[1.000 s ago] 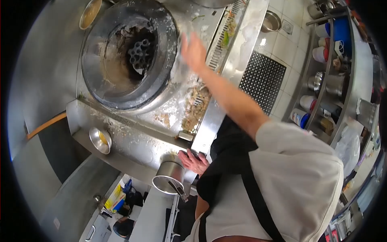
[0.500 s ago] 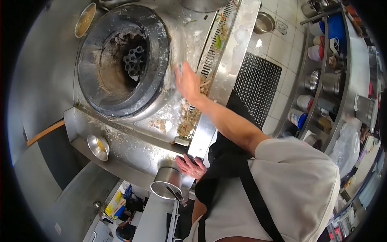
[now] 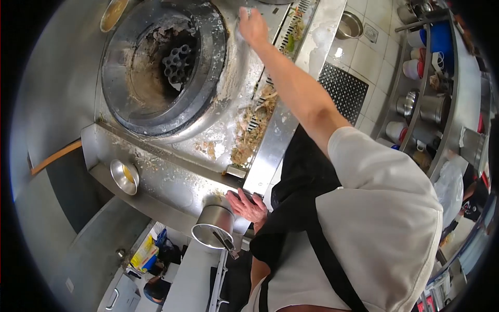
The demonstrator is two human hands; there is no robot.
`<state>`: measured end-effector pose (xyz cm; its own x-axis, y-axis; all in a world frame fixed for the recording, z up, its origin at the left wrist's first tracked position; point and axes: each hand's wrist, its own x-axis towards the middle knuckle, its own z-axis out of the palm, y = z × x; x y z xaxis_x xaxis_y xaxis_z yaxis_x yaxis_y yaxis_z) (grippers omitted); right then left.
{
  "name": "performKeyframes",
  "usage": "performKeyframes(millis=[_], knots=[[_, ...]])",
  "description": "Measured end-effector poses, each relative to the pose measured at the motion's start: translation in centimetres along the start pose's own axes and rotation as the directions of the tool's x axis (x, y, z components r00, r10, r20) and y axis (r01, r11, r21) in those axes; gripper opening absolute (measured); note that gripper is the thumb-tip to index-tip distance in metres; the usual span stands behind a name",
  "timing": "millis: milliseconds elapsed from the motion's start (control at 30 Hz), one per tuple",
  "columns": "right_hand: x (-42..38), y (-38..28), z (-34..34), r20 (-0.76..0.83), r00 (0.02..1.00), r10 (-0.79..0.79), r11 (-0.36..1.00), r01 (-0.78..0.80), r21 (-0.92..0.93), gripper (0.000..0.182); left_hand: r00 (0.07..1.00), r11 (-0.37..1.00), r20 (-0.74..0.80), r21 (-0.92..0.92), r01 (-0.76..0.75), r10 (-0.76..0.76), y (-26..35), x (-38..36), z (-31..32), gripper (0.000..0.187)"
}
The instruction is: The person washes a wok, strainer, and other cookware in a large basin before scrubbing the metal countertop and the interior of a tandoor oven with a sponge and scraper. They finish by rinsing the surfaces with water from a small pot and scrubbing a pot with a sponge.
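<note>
My right hand (image 3: 253,27) is stretched far over the metal stovetop (image 3: 247,70), its fingers curled at the surface beside the wok burner (image 3: 221,31). Something small and whitish shows at the fingertips, too blurred to name. My left hand (image 3: 248,207) rests on the stove's front edge with fingers extended, close beside a metal pot (image 3: 217,216). A dark-handled utensil (image 3: 221,238) leans in that pot's mouth. Wet food scraps (image 3: 249,132) lie over the slotted drain (image 3: 254,120) below my right forearm.
A metal bowl with yellow liquid (image 3: 125,177) stands on the side ledge. Another bowl (image 3: 112,14) sits behind the burner. Shelves with pots and tubs (image 3: 434,109) line the right side, past a black floor mat (image 3: 343,91). Another person (image 3: 156,288) is partly visible at lower left.
My right hand has moved away along the stovetop, from beside the burner's front to its far end. My left hand stays on the edge. The whole view has shifted slightly.
</note>
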<state>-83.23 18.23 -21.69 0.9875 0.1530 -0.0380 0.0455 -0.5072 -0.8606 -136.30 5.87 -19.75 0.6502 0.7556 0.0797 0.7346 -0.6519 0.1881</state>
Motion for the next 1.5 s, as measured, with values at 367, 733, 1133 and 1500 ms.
performKeyframes(millis=[367,733,1133,1500], knots=[[2.4,-1.4,1.1,-0.026,0.996,0.09,0.979,-0.084,0.184,0.054,0.999,0.999,-0.027,0.026,-0.046,0.046,-0.8,0.7,-0.3,0.059],[-0.8,-0.3,-2.3,0.294,0.949,-0.111,0.963,0.029,0.269,0.059,0.998,0.996,0.055,0.085,0.039,-0.044,-0.4,1.6,0.3,0.059],[18.4,-8.6,5.6,0.487,0.855,-0.175,0.979,0.1,0.177,0.078,0.99,0.991,0.084,0.086,0.105,-0.112,0.8,2.8,-0.5,0.062],[23.5,-15.1,13.5,0.497,0.705,-0.507,0.849,0.509,0.143,0.066,0.986,0.985,0.076,0.101,0.14,-0.148,-0.1,1.7,0.3,0.064]])
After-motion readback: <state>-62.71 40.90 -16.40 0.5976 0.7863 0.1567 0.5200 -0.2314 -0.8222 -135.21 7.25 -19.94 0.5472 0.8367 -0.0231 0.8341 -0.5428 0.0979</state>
